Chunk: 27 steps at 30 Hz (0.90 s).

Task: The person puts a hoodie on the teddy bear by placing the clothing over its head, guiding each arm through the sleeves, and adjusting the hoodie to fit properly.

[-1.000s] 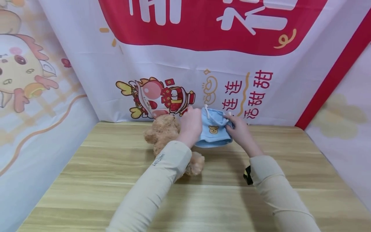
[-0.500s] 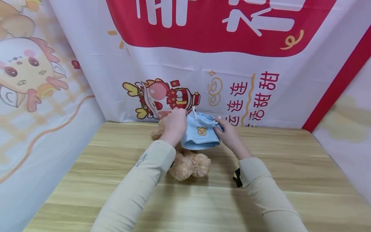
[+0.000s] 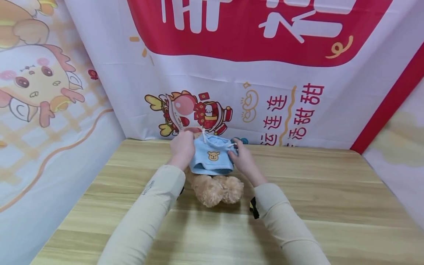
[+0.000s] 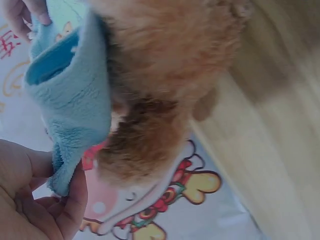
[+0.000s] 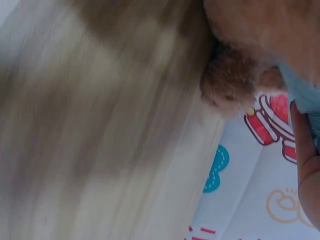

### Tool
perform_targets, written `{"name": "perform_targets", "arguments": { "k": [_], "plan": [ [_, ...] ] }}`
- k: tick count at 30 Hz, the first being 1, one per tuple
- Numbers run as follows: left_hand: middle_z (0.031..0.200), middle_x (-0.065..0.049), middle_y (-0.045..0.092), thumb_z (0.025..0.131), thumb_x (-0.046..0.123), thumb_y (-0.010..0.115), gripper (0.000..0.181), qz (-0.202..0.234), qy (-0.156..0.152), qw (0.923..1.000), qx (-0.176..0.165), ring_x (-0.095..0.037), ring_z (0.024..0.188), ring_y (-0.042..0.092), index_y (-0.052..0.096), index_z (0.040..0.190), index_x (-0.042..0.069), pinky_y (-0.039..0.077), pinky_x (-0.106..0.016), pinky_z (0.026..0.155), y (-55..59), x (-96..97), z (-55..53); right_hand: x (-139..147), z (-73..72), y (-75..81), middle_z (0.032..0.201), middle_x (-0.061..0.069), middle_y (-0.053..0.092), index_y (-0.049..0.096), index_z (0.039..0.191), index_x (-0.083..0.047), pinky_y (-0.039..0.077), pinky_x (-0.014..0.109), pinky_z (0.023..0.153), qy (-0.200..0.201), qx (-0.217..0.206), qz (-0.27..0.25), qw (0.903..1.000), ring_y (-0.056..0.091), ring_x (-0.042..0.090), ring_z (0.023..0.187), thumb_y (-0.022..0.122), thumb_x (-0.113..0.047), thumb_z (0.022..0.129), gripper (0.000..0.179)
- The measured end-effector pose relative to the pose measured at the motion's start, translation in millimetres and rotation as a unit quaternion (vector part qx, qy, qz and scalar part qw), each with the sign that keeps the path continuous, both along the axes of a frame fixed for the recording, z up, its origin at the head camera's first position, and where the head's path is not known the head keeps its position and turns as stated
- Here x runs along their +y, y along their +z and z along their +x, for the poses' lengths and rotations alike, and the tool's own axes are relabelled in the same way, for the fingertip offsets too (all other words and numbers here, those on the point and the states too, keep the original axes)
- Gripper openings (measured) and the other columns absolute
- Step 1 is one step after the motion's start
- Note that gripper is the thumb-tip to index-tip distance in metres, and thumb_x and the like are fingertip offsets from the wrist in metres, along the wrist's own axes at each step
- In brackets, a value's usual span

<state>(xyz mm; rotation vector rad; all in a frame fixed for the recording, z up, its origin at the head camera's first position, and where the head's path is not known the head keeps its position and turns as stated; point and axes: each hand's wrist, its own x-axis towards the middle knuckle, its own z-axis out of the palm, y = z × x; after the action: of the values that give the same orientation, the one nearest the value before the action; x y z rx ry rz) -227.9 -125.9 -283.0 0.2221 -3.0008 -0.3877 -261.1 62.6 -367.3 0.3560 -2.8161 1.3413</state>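
A small light-blue hooded toy sweatshirt, with a bear-face patch and white drawstrings, hangs in front of a fluffy brown teddy bear. It covers most of the bear's body; the legs show below its hem. My left hand holds the garment's left side. In the left wrist view, thumb and fingers of the left hand pinch a sleeve end of the sweatshirt, whose bottom opening gapes. My right hand pinches the opposite side near a drawstring. The right wrist view catches the right hand at the blue fabric.
The bear sits on a wood-grain table near its back edge. Behind stands a white and red printed banner, with a printed cloth wall on the left. A dark strap piece shows by the right cuff.
Both hands have carried the sweatshirt leftward, from beside the bear to in front of its body. The head view has shifted slightly left.
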Motion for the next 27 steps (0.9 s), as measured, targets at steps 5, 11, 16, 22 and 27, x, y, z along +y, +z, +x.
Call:
{"name": "perform_targets", "arguments": {
  "k": [5,11,16,22,27],
  "plan": [
    [0.116,-0.019,0.064,0.097,0.007,0.045,0.030,0.002,0.014,0.9998,-0.010,-0.033,0.105,0.063,0.068,0.116,0.009,0.054,-0.048,0.082,-14.0,-9.3,0.3,-8,3.3,-5.9,0.142,0.025,0.045,0.025,0.148,-0.004,0.034,0.047,0.113,-0.023,-0.044,-0.050,0.9975,0.042,0.036,0.134,0.055,-0.021,0.097,0.061],
    [0.121,-0.024,0.057,0.098,0.014,0.043,0.032,0.014,0.037,0.9992,0.010,-0.038,0.111,0.055,0.064,0.119,0.004,0.049,-0.048,0.092,-29.4,-18.2,1.1,-16,7.5,-12.3,0.144,0.024,0.043,0.030,0.146,-0.002,0.035,0.048,0.111,-0.018,-0.049,-0.059,0.9969,0.043,0.036,0.133,0.059,-0.024,0.094,0.063],
    [0.122,-0.026,0.057,0.099,0.018,0.042,0.034,0.024,0.033,0.9991,0.004,-0.040,0.112,0.055,0.062,0.122,0.001,0.047,-0.051,0.094,-39.6,-25.5,1.3,-21,7.5,-19.7,0.140,0.027,0.046,0.035,0.142,0.004,0.038,0.049,0.109,0.001,-0.031,-0.022,0.9993,0.045,0.038,0.131,0.055,-0.023,0.096,0.057],
    [0.130,-0.026,0.052,0.101,0.023,0.038,0.040,0.068,0.037,0.9969,-0.013,-0.040,0.119,0.052,0.053,0.135,0.008,0.048,-0.054,0.093,-53.0,-28.6,1.0,-23,9.6,-28.7,0.135,0.030,0.046,0.039,0.138,0.009,0.038,0.050,0.108,0.029,-0.033,0.060,0.9973,0.046,0.041,0.127,0.048,-0.026,0.099,0.053],
    [0.131,-0.027,0.053,0.101,0.023,0.039,0.041,0.079,0.025,0.9965,-0.001,-0.042,0.118,0.052,0.050,0.137,0.008,0.048,-0.055,0.092,-61.5,-29.9,0.6,-22,11.6,-30.4,0.144,0.029,0.039,0.037,0.142,0.005,0.034,0.051,0.111,0.025,-0.047,0.059,0.9968,0.041,0.042,0.133,0.048,-0.030,0.099,0.057]
  ]
}}
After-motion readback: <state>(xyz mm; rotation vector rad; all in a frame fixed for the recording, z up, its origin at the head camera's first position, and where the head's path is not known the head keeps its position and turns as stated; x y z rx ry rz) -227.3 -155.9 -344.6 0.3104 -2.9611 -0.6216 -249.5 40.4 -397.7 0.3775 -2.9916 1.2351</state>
